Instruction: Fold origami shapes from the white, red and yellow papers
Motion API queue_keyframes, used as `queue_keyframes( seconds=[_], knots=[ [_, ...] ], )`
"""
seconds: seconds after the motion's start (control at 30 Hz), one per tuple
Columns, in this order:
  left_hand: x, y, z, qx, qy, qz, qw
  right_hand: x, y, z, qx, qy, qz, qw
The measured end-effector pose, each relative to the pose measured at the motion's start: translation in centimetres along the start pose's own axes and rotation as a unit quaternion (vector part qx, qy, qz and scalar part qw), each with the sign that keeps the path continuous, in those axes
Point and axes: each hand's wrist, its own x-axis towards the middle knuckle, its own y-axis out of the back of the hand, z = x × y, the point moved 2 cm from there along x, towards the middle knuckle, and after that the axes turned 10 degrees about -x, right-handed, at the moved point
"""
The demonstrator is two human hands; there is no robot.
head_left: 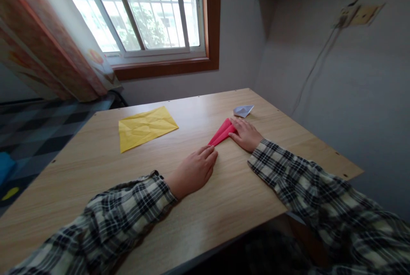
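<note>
left hand (193,171) lay flat and open, palm down, fingertips touching the near tip of the folded red paper (222,132). right hand (245,134) pressed flat and open on the paper's far end, gripping nothing. red paper lay mid-table on the wooden table (224,198), narrow and pointed. just beyond, a small white folded paper (243,110); well apart leftward, a creased yellow sheet (145,127). behind, a barred window (144,10) and a curtain (48,48).

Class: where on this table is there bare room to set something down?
Bare table: the near strip below both hands, and between the yellow paper and red paper. Crowded: the far right corner, around right hand, left hand and white paper.
</note>
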Motion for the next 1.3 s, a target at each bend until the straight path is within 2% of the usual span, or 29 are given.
queue_keyframes(
  seconds=[0.1, 0.2, 0.33, 0.53, 0.73, 0.97, 1.1, 1.3],
  knots=[
    [0.1, 0.2, 0.1, -0.012, 0.002, 0.005, 1.000, -0.5, 0.6, -1.2, -0.010, 0.073, 0.020, 0.997],
    [0.2, 0.4, 0.1, -0.022, 0.006, 0.008, 1.000, -0.8, 1.3, -1.9, -0.013, 0.065, 0.040, 0.997],
    [0.1, 0.4, -0.2, -0.040, 0.008, 0.014, 0.999, -0.8, 1.4, -1.6, 0.027, 0.046, 0.039, 0.998],
    [-0.2, 0.2, -0.5, -0.055, 0.023, 0.035, 0.998, 0.1, 0.0, -1.0, 0.076, 0.120, 0.040, 0.989],
    [0.2, 0.0, -0.7, -0.070, 0.053, 0.055, 0.995, 1.1, -0.7, -2.2, 0.069, 0.104, 0.012, 0.992],
    [0.2, -0.2, -1.1, -0.049, 0.086, 0.057, 0.993, 1.3, 0.6, -5.1, 0.031, 0.068, 0.046, 0.996],
    [0.1, -0.4, -1.2, -0.038, 0.107, 0.054, 0.992, 1.5, 0.7, -5.4, -0.009, 0.060, 0.048, 0.997],
    [0.1, -0.5, -1.5, -0.050, 0.091, 0.053, 0.993, 1.5, 0.7, -5.4, -0.037, 0.042, 0.055, 0.997]
  ],
)
